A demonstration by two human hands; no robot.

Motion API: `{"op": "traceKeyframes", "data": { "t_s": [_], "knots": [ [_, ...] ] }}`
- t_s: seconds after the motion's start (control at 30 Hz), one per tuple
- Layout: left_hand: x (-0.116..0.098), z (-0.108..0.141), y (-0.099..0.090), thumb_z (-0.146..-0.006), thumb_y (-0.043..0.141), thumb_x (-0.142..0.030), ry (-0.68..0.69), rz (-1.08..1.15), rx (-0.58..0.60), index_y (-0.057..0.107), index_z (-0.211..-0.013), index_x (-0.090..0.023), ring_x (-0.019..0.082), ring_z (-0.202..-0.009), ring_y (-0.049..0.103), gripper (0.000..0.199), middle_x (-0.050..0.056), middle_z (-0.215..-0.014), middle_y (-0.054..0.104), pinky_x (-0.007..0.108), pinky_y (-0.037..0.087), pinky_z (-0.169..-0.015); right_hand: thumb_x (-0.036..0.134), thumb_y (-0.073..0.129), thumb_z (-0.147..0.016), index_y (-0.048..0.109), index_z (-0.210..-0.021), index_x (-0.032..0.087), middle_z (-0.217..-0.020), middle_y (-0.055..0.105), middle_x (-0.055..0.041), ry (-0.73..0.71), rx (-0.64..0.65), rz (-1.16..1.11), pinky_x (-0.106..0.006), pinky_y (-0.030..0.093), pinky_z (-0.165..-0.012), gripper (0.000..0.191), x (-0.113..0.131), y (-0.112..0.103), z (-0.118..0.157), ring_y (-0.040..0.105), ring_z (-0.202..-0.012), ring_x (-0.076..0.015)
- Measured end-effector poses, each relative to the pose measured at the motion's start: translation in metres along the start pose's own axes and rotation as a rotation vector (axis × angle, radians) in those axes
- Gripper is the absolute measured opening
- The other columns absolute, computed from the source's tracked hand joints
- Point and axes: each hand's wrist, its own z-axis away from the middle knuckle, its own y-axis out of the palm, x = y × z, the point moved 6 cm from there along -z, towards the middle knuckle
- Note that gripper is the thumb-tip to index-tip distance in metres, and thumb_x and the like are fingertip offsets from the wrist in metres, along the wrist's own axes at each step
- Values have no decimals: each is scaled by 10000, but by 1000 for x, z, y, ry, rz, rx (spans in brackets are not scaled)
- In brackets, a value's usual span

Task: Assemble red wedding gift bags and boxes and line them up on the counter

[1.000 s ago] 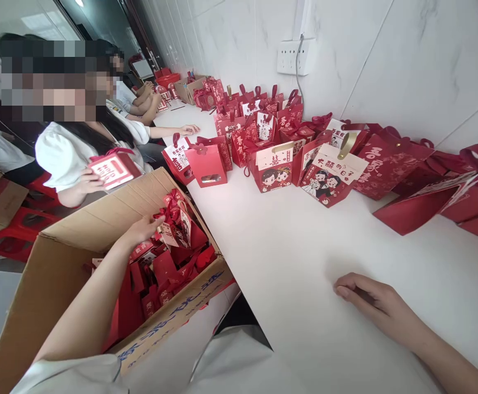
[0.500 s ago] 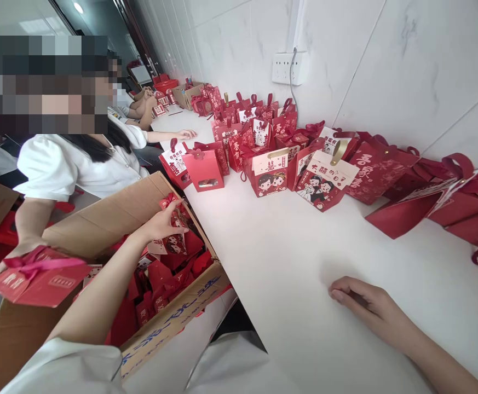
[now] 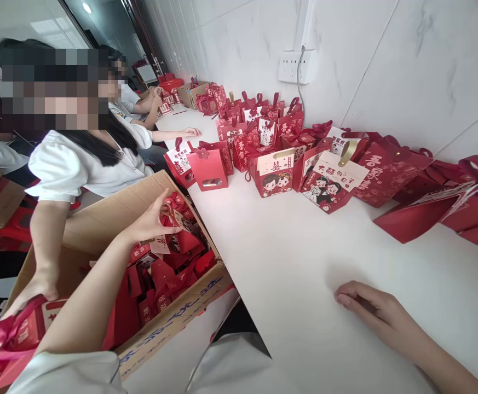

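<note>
My left hand point(image 3: 150, 221) is over the cardboard carton point(image 3: 111, 205), thumb and fingers apart beside a red gift box point(image 3: 185, 221) in its far right corner. Whether the fingertips touch that box I cannot tell. Red gift boxes with ribbons fill much of the carton. My right hand point(image 3: 372, 306) rests on the white table point(image 3: 288, 273), its fingers loosely curled with nothing visible in them. The nearest box to it is a red gift box with a cartoon couple point(image 3: 327, 186).
Many red gift boxes stand along the tiled wall, including one with a window point(image 3: 209, 169). A co-worker's hand point(image 3: 37, 293) holds a ribboned red box point(image 3: 15, 345) at the carton's near left. A wall socket point(image 3: 297, 67) has a cable plugged in.
My left hand has shifted slightly left, fingers still apart, and the box beside it leans differently. The co-worker's ribboned box has moved down and nearer. My right hand stays on the table.
</note>
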Motion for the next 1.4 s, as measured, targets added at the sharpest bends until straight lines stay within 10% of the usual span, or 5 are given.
{"op": "traceKeyframes", "data": {
  "t_s": [0.2, 0.43, 0.67, 0.83, 1.4],
  "knots": [
    [-2, 10, 6, -582, 787, -517, 14, 14, -113, -10, -1509, -236, 320, -1373, 326, 1254, 147, -1512, 282, 472, 254, -1151, 461, 458, -938, 562, -887, 259, -794, 551, 5, -2, -4, 4, -273, 389, -656, 233, -6, 1, 0, 479, -728, -165],
    [-6, 20, 46, -679, 700, -563, 22, 110, 114, -159, -1484, -225, 285, -1454, 78, 1225, 139, -1579, -19, 440, 182, -1168, 471, 463, -930, 579, -883, 254, -782, 562, 2, -12, -27, 23, -271, 405, -634, 250, -1, -1, 0, 497, -709, -163],
    [62, 26, -19, -820, 486, -486, -430, -123, -271, 439, -1368, -124, 320, -1340, 377, 659, 175, -1404, 451, 452, 300, -1113, 488, 463, -923, 593, -883, 245, -779, 589, -16, -33, -30, 48, -284, 436, -656, 278, -3, -2, 1, 527, -727, -182],
    [93, 42, 10, -664, 642, -489, -713, -83, -75, 677, -919, -92, 362, -921, 657, 474, 192, -959, 688, 436, 528, -781, 481, 476, -920, 598, -890, 248, -784, 593, -11, -41, -26, 53, -276, 442, -661, 264, -5, -1, 1, 534, -731, -177],
    [59, 29, 25, -501, 673, -228, -718, 89, 106, 608, -542, -122, 185, -518, 566, 131, 34, -495, 562, 236, 390, -432, 496, 480, -913, 612, -873, 248, -765, 598, -10, -47, -46, 67, -266, 452, -639, 283, 0, -3, 2, 548, -712, -172]
  ]
}}
